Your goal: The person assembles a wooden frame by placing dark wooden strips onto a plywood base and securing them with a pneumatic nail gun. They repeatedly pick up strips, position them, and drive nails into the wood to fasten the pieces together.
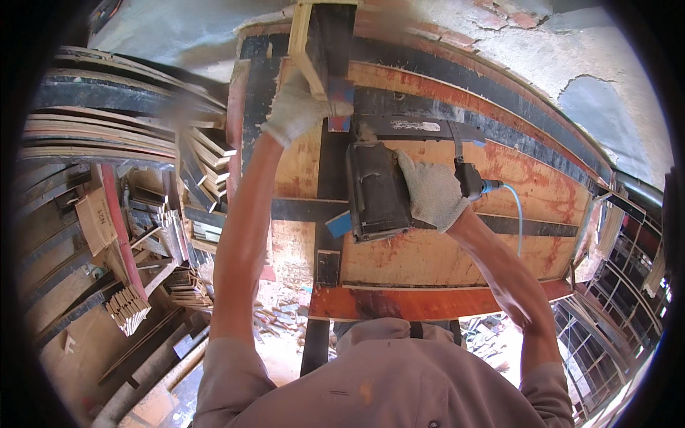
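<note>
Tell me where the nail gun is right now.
In the head view the nail gun sits mid-frame on the red plywood panel, gripped by the gloved right hand, just below the gloved left hand holding a wooden strip.

A dark, boxy pneumatic nail gun (376, 189) with a blue air hose (515, 207) at its rear is seen pressed nose-down against a black wooden batten (330, 167). A pale timber strip (303, 46) is set upright along the batten's far end, on the red-stained plywood bench (428, 257).
</note>
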Demonstrator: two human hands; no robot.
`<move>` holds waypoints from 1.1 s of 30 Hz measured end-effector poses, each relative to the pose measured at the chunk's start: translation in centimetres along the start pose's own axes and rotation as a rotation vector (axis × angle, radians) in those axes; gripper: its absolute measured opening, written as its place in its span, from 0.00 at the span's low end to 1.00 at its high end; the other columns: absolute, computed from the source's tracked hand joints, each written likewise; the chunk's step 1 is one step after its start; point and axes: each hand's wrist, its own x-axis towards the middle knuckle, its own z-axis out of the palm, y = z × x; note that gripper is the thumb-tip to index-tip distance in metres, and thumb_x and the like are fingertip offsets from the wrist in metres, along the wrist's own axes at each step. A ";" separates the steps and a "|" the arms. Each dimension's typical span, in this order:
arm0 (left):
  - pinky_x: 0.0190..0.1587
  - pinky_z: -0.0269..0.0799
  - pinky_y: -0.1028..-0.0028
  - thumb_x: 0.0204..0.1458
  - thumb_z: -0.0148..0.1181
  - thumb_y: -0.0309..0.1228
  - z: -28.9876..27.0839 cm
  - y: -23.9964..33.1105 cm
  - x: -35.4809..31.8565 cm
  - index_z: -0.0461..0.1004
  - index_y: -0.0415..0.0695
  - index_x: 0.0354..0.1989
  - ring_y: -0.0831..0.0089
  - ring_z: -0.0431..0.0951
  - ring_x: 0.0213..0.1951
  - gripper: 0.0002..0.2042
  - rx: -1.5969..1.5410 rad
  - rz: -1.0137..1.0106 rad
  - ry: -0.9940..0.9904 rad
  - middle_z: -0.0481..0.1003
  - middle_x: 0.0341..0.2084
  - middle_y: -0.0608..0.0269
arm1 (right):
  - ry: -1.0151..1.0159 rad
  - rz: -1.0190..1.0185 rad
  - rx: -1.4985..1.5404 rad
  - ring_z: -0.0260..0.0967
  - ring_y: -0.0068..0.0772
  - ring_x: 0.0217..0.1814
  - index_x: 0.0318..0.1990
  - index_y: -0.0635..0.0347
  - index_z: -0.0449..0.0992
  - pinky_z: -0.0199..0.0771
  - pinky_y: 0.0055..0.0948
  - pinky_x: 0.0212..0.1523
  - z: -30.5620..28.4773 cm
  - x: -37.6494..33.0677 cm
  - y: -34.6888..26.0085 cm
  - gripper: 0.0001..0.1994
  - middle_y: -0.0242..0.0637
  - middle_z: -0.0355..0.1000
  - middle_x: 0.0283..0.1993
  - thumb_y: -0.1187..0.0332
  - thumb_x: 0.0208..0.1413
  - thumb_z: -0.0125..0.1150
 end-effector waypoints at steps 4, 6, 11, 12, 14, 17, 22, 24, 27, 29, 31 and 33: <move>0.50 0.74 0.72 0.52 0.71 0.33 -1.8 9.3 -0.4 0.75 0.38 0.55 0.77 0.75 0.44 0.23 -0.355 0.264 0.252 0.77 0.44 0.64 | 0.197 -0.104 0.014 0.79 0.55 0.35 0.66 0.66 0.65 0.77 0.48 0.34 -0.4 1.6 0.3 0.35 0.52 0.78 0.35 0.67 0.47 0.63; 0.56 0.72 0.72 0.65 0.54 0.38 -2.1 9.6 0.9 0.71 0.36 0.59 0.75 0.74 0.50 0.20 -0.298 0.519 0.298 0.75 0.50 0.62 | 0.239 -0.127 0.006 0.79 0.55 0.34 0.66 0.66 0.65 0.77 0.48 0.33 -0.7 2.3 0.1 0.35 0.52 0.78 0.34 0.67 0.46 0.63; 0.52 0.81 0.69 0.75 0.35 0.46 0.4 9.2 2.0 0.72 0.36 0.57 0.72 0.80 0.48 0.25 -0.459 0.482 0.488 0.78 0.48 0.56 | 0.115 -0.059 0.049 0.79 0.55 0.34 0.66 0.68 0.63 0.78 0.47 0.33 -1.2 3.8 -0.6 0.37 0.51 0.79 0.33 0.67 0.46 0.64; 0.51 0.81 0.69 0.75 0.35 0.45 0.4 9.2 2.0 0.72 0.36 0.57 0.72 0.81 0.48 0.25 -0.421 0.496 0.485 0.78 0.48 0.55 | 0.107 -0.042 0.089 0.79 0.56 0.34 0.67 0.69 0.62 0.78 0.47 0.32 -0.9 4.4 -0.6 0.37 0.52 0.79 0.32 0.67 0.46 0.65; 0.50 0.81 0.69 0.75 0.34 0.45 0.3 9.1 2.1 0.73 0.36 0.57 0.70 0.81 0.46 0.25 -0.344 0.524 0.484 0.79 0.47 0.55 | 0.136 -0.032 0.128 0.79 0.57 0.33 0.63 0.69 0.64 0.77 0.48 0.30 -0.7 4.1 -0.4 0.34 0.52 0.79 0.32 0.67 0.47 0.65; 0.49 0.82 0.70 0.75 0.34 0.45 0.3 9.3 2.1 0.73 0.36 0.57 0.70 0.82 0.45 0.26 -0.236 0.570 0.504 0.79 0.47 0.55 | 0.133 -0.022 0.103 0.79 0.58 0.33 0.57 0.67 0.67 0.77 0.49 0.30 0.1 3.8 -0.2 0.27 0.53 0.78 0.31 0.68 0.48 0.64; 0.49 0.82 0.71 0.74 0.34 0.46 0.3 9.8 2.1 0.74 0.34 0.56 0.69 0.82 0.46 0.27 -0.259 0.584 0.510 0.79 0.47 0.55 | 0.118 -0.005 0.079 0.80 0.58 0.33 0.51 0.64 0.68 0.78 0.49 0.30 -0.5 3.9 -0.2 0.22 0.53 0.78 0.30 0.67 0.50 0.64; 0.49 0.82 0.70 0.74 0.34 0.46 0.4 10.1 1.9 0.74 0.34 0.56 0.70 0.82 0.46 0.27 -0.341 0.519 0.489 0.79 0.47 0.55 | 0.163 -0.017 0.114 0.80 0.58 0.33 0.51 0.64 0.70 0.78 0.49 0.30 -0.9 4.1 -0.1 0.21 0.53 0.78 0.30 0.67 0.50 0.64; 0.49 0.82 0.71 0.74 0.34 0.48 0.8 10.6 2.0 0.74 0.35 0.56 0.70 0.82 0.45 0.28 -0.484 0.510 0.479 0.79 0.46 0.55 | 0.251 -0.044 0.132 0.80 0.58 0.33 0.49 0.64 0.72 0.78 0.48 0.31 -0.3 3.9 0.1 0.19 0.53 0.78 0.30 0.67 0.50 0.64; 0.49 0.81 0.71 0.74 0.34 0.48 0.5 10.1 2.3 0.73 0.35 0.57 0.70 0.82 0.45 0.28 -0.389 0.526 0.507 0.79 0.46 0.55 | 0.229 -0.036 0.120 0.80 0.57 0.33 0.48 0.63 0.72 0.78 0.48 0.31 0.1 3.7 0.3 0.18 0.53 0.78 0.31 0.67 0.50 0.64; 0.50 0.81 0.70 0.74 0.33 0.49 0.4 9.6 2.4 0.73 0.35 0.57 0.70 0.82 0.45 0.28 -0.339 0.471 0.533 0.79 0.46 0.55 | 0.191 -0.018 0.123 0.80 0.58 0.34 0.49 0.62 0.72 0.78 0.49 0.32 0.0 3.6 0.2 0.19 0.53 0.78 0.31 0.67 0.50 0.64; 0.50 0.81 0.69 0.74 0.34 0.48 0.4 9.6 2.3 0.73 0.36 0.57 0.70 0.81 0.45 0.27 -0.385 0.418 0.537 0.79 0.46 0.54 | 0.149 0.006 0.132 0.80 0.58 0.34 0.54 0.62 0.70 0.78 0.49 0.32 -0.5 3.4 0.1 0.23 0.53 0.79 0.32 0.67 0.50 0.64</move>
